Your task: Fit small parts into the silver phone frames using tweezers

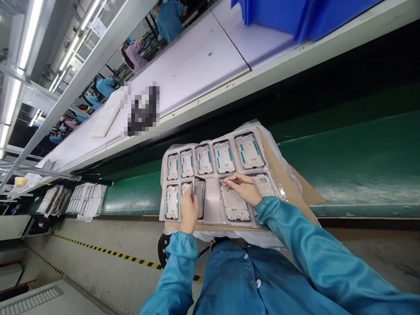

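My left hand (190, 207) is closed on a phone frame (199, 192), which is tilted up on edge over the lower row of a clear plastic tray (211, 197). My right hand (242, 188) pinches a thin dark stick-like tool (241, 181), perhaps tweezers. Its fingertips are at the upper edge of another phone frame (235, 206) lying in the tray. That frame shows no blue strips. In the upper row, several phone frames such as this phone frame (224, 156) carry blue strips. My right wrist partly covers a frame (263, 183) at the lower right.
Cardboard (278, 168) lies under the tray on a green conveyor belt (354, 162). Beyond runs a raised white shelf (197, 61) with a blue bin (278, 17). More stacked trays (87, 199) stand on the belt at left. Co-workers in smocks (169, 19) are in the background.
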